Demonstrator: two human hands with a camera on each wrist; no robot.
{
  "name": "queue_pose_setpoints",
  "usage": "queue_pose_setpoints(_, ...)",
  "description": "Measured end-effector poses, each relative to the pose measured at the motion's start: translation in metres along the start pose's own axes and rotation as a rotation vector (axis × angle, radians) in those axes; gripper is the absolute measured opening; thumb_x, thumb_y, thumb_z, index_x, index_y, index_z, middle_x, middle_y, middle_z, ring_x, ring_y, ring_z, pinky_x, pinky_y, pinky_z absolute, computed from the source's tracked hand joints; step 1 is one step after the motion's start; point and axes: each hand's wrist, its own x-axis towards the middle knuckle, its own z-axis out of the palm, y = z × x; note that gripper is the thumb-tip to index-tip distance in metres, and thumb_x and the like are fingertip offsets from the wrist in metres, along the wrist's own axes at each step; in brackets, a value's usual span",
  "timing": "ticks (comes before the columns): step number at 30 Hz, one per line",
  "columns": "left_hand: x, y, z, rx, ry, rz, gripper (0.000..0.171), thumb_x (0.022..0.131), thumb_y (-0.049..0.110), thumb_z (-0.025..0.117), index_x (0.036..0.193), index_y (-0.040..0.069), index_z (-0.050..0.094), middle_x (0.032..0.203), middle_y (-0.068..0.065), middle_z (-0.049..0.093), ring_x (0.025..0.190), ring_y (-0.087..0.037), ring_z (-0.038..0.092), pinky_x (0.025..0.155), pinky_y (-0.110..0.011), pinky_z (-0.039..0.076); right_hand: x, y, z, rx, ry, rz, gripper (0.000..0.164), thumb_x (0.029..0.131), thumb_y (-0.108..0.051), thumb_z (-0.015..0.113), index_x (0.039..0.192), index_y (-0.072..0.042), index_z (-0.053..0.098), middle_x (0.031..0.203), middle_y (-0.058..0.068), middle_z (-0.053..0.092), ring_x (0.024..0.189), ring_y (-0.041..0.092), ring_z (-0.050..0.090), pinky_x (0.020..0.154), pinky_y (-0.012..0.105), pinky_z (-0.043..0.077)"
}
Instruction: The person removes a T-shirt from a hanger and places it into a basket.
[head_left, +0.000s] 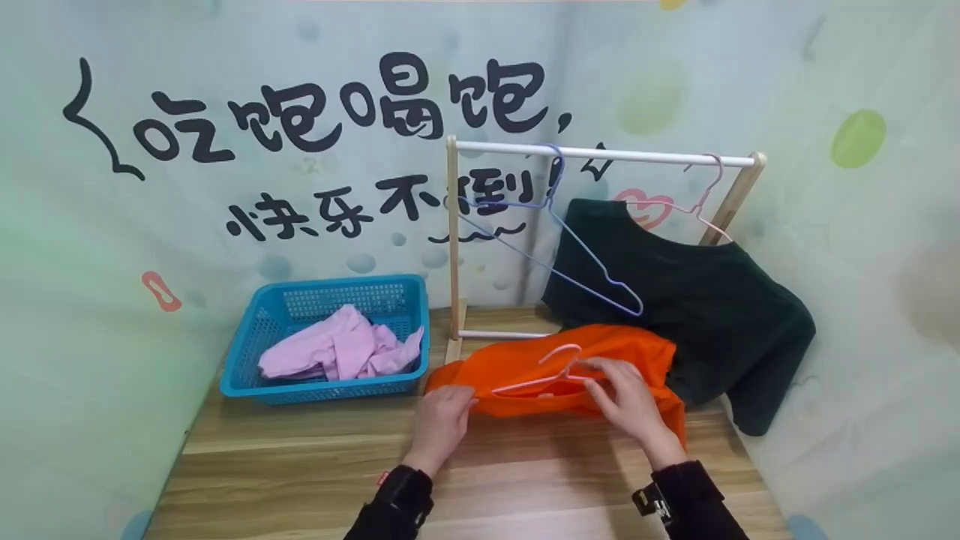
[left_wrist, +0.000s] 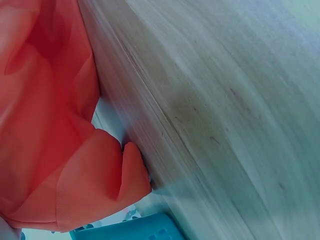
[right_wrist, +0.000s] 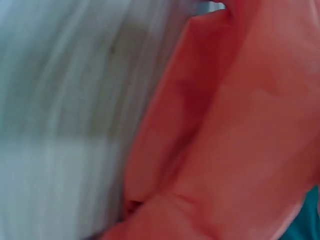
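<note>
An orange garment (head_left: 517, 361) is held up in front of the rack, close over the table. With curled fingers my left hand (head_left: 441, 421) grips its left edge in the head view. A pale pink hanger (head_left: 525, 385) sits partly inside the garment's neck opening, its hook standing out above the cloth. My right hand (head_left: 628, 396) pinches the hanger's right arm near the hook. The hanger's lower part is hidden by fabric. Orange cloth (left_wrist: 45, 110) fills the left side of the left wrist view, and folds of the garment (right_wrist: 250, 125) fill the right wrist view's right side.
Behind the garment stands a small rack with a white rail (head_left: 637, 154) and wooden posts. From it hang a blue hanger (head_left: 592, 255) and a dark green shirt (head_left: 720, 315) on a pink hanger. A blue basket (head_left: 259, 315) at left holds pink cloth (head_left: 337, 349).
</note>
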Motion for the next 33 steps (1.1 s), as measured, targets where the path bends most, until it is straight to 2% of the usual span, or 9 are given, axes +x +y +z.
queue_pose_setpoints(4,-0.001,0.002,0.001,-0.001,-0.012,-0.003,0.012,0.086,0.013,0.077,0.095,0.009,0.069,0.088,-0.006,0.072,0.08,-0.024,0.068,0.075,-0.036,0.057,0.012,-0.014,-0.001,0.134,-0.04,0.048,0.044,0.091,-0.012,0.072,0.133,-0.008,0.059,0.126,0.004,0.065,0.111,0.02,0.061,0.095,0.04,0.049)
queue_pose_setpoints(9,-0.002,0.004,0.003,0.01,-0.034,-0.022,0.012,0.087,0.016,0.077,0.094,0.01,0.069,0.087,-0.005,0.071,0.078,-0.023,0.067,0.074,-0.035,0.056,0.024,-0.028,0.007,0.267,-0.056,-0.003,0.044,0.091,-0.006,0.072,0.132,-0.012,0.058,0.12,0.0,0.067,0.104,0.018,0.065,0.088,0.042,0.054)
queue_pose_setpoints(10,-0.002,0.004,0.003,0.011,-0.034,-0.021,0.011,0.087,0.016,0.077,0.093,0.011,0.068,0.086,-0.005,0.071,0.077,-0.023,0.067,0.074,-0.035,0.056,0.025,-0.03,0.009,0.279,-0.059,-0.011,0.042,0.091,-0.005,0.071,0.13,-0.013,0.059,0.117,0.0,0.068,0.102,0.017,0.066,0.086,0.043,0.055)
queue_pose_setpoints(14,-0.004,0.005,0.005,-0.012,-0.033,-0.017,0.011,0.087,0.016,0.077,0.094,0.01,0.069,0.085,-0.004,0.071,0.077,-0.022,0.066,0.074,-0.034,0.056,0.03,-0.034,0.014,0.292,-0.045,-0.028,0.024,0.092,-0.003,0.068,0.113,-0.015,0.065,0.105,-0.002,0.071,0.091,0.014,0.069,0.082,0.028,0.056)
queue_pose_setpoints(17,-0.005,0.005,0.006,-0.032,-0.027,-0.012,0.012,0.087,0.014,0.077,0.095,0.01,0.07,0.086,-0.005,0.071,0.078,-0.022,0.067,0.075,-0.034,0.057,0.031,-0.035,0.013,0.289,-0.032,0.003,0.014,0.091,-0.003,0.068,0.1,-0.014,0.066,0.097,-0.003,0.072,0.085,0.012,0.07,0.078,0.024,0.056)
queue_pose_setpoints(20,-0.006,0.004,0.005,-0.044,-0.011,-0.015,0.013,0.085,0.012,0.078,0.095,0.009,0.071,0.087,-0.006,0.072,0.079,-0.023,0.068,0.075,-0.034,0.057,0.031,-0.035,0.01,0.319,-0.029,0.073,0.012,0.091,-0.002,0.067,0.096,-0.013,0.066,0.092,-0.003,0.071,0.083,0.013,0.07,0.076,0.024,0.056)
queue_pose_setpoints(26,-0.01,-0.003,0.0,-0.069,0.035,-0.062,0.017,0.082,0.007,0.079,0.098,0.006,0.071,0.091,-0.009,0.073,0.082,-0.025,0.069,0.076,-0.036,0.058,0.032,-0.029,-0.002,0.322,0.029,0.208,0.009,0.092,0.002,0.064,0.095,-0.006,0.067,0.087,0.001,0.072,0.082,0.02,0.07,0.077,0.02,0.054)
queue_pose_setpoints(29,-0.015,-0.01,-0.002,-0.065,0.079,-0.094,0.017,0.081,0.004,0.079,0.096,0.006,0.071,0.089,-0.009,0.072,0.079,-0.026,0.068,0.073,-0.036,0.057,0.033,-0.033,-0.016,0.334,0.086,0.23,0.007,0.093,0.007,0.061,0.095,0.002,0.065,0.086,0.01,0.072,0.082,0.024,0.069,0.079,0.018,0.053)
queue_pose_setpoints(33,-0.025,-0.02,-0.004,-0.045,0.12,-0.138,0.015,0.08,0.003,0.079,0.091,0.006,0.069,0.083,-0.008,0.07,0.074,-0.026,0.067,0.067,-0.038,0.056,0.036,-0.042,-0.033,0.422,0.144,0.233,0.006,0.094,0.011,0.057,0.097,0.011,0.062,0.088,0.021,0.071,0.083,0.023,0.069,0.081,0.021,0.054)
